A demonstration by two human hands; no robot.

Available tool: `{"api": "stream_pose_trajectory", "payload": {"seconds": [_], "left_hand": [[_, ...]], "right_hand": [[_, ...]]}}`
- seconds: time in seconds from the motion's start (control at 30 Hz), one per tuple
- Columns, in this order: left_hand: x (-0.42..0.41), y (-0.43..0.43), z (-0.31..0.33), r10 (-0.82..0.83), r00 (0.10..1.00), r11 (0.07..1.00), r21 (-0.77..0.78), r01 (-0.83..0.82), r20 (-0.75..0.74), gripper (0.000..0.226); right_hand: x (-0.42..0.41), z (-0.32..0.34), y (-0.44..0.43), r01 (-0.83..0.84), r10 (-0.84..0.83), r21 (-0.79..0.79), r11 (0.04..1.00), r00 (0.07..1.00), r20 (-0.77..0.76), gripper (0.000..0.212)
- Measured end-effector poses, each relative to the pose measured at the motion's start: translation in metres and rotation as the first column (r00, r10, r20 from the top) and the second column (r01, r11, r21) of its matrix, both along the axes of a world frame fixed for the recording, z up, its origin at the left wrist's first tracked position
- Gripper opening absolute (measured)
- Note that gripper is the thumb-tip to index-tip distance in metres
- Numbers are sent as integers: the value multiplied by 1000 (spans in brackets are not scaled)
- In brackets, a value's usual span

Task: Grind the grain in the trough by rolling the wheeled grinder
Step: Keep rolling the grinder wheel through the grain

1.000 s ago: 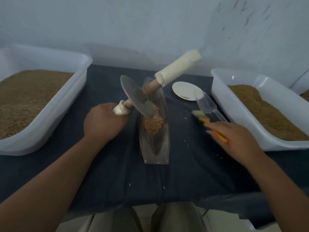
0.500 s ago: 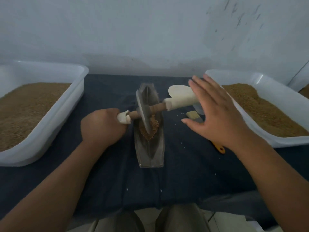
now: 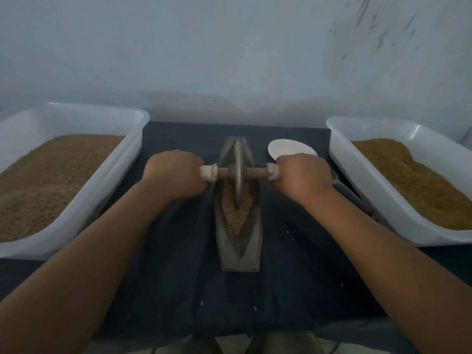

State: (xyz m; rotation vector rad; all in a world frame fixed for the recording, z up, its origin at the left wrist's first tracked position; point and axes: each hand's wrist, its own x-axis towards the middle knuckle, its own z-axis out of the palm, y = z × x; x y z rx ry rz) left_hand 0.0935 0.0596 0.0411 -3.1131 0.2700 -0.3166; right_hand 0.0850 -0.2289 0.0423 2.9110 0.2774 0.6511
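Observation:
A narrow boat-shaped metal trough (image 3: 238, 254) lies lengthwise on the dark cloth in the middle of the table. Tan grain (image 3: 236, 215) fills its middle part. The wheeled grinder (image 3: 238, 172) stands upright in the trough, its metal disc edge in the grain and its wooden axle level across the trough. My left hand (image 3: 176, 175) grips the cloth-wrapped left handle. My right hand (image 3: 302, 175) grips the wrapped right handle. Both handles are mostly hidden inside my fists.
A white tub (image 3: 84, 200) of brown grain stands at the left, another white tub (image 3: 362, 185) of grain at the right. A small white dish (image 3: 288, 149) sits behind my right hand. A few stray grains (image 3: 288, 232) dot the dark cloth (image 3: 178, 264).
My right hand let go of the brush, reached over and took the right handle. The grinder swung from tilted to level, with its disc standing in the trough.

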Motion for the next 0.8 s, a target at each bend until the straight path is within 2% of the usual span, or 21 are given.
{"api": "stream_pose_trajectory", "payload": {"seconds": [0.1, 0.23, 0.3, 0.43, 0.53, 0.67, 0.73, 0.8], "left_hand": [[22, -12, 11, 24, 997, 1000, -2, -24, 70, 44], [6, -7, 12, -9, 998, 1000, 28, 11, -61, 38], [-21, 3, 5, -42, 996, 997, 67, 48, -79, 33], [-62, 16, -10, -115, 992, 986, 125, 107, 57, 30], [-36, 9, -4, -65, 997, 993, 101, 68, -32, 30], [24, -14, 21, -11, 1000, 993, 118, 10, 13, 37], [33, -21, 29, -36, 999, 987, 156, 32, 20, 42], [23, -18, 29, -56, 998, 981, 188, 56, -3, 34]], "right_hand": [[23, 8, 6, 63, -63, 32, 997, 998, -13, 34], [9, 11, 3, 2, -2, -8, 1000, 1000, -14, 37], [-18, 4, -8, -73, 71, -49, 996, 997, -35, 39], [-55, -5, -21, -208, 208, -15, 978, 978, 2, 36], [-28, -9, -12, -115, 118, -43, 992, 991, 62, 41], [24, -4, 1, 20, -22, 55, 998, 999, 37, 44], [27, -4, 1, 35, -35, 118, 992, 999, -9, 46], [14, -11, -3, 27, -21, 106, 994, 998, -58, 45]]}}
